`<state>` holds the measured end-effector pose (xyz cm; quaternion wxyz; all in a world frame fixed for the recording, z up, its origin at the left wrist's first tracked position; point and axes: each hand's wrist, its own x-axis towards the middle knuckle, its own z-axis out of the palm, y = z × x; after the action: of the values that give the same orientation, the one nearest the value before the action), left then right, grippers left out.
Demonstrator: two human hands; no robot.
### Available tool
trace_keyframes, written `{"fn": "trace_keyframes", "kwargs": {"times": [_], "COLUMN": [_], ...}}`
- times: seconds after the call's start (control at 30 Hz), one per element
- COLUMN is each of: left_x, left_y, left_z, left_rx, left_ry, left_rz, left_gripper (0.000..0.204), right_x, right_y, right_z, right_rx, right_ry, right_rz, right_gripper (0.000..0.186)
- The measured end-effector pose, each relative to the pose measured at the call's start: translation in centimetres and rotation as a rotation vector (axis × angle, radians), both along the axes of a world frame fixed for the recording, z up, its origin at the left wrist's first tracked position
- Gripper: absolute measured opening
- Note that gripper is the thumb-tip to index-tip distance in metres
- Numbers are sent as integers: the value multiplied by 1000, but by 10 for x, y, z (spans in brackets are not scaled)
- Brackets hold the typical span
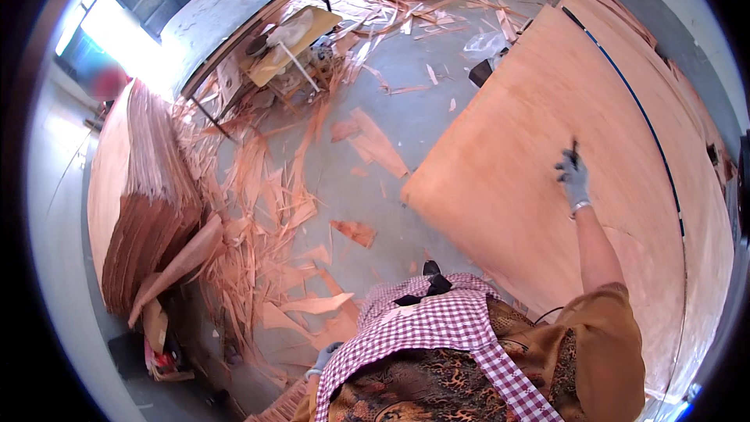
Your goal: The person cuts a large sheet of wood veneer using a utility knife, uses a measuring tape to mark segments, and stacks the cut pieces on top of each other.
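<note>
Veneer stack: a thick pile of brown sheets point(156, 168) stands at far left, edges ragged.
Floor litter: torn wood strips point(254, 223) lie heaped beside the pile.
Table: pale blue-grey top point(242, 8) at upper left, strips around its legs.
Left hand: gloved point(325, 356), low beside the checked apron point(422, 320), partly hidden; cannot tell how the fingers are set.
Large wood sheet: point(492, 148) spread broad and flat, right of the apron.
Right hand: grey-gloved point(576, 180), over the sheet; some fingers slightly apart, others pinching a small dark object point(575, 152), blurred.
Dark rod: long point(634, 98), lying along the wood to the hand's right.
</note>
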<state>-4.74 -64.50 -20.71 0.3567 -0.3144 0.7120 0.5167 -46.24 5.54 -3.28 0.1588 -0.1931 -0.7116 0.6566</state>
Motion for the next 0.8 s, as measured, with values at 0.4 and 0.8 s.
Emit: {"fn": "trace_keyframes", "kwargs": {"times": [0.4, 0.8], "left_x": [-285, -635], "left_y": [-109, -249], "left_z": [3, -6], "left_rx": [-243, -545], "left_ry": [-65, 342], "left_rz": [-380, -865], "left_gripper": [24, 24], "right_x": [-176, -192], "right_y": [-108, -149], "right_z": [3, -2], "right_rx": [493, 753], "right_ry": [-484, -594], "right_rz": [136, -255], "right_gripper": [26, 36]}}
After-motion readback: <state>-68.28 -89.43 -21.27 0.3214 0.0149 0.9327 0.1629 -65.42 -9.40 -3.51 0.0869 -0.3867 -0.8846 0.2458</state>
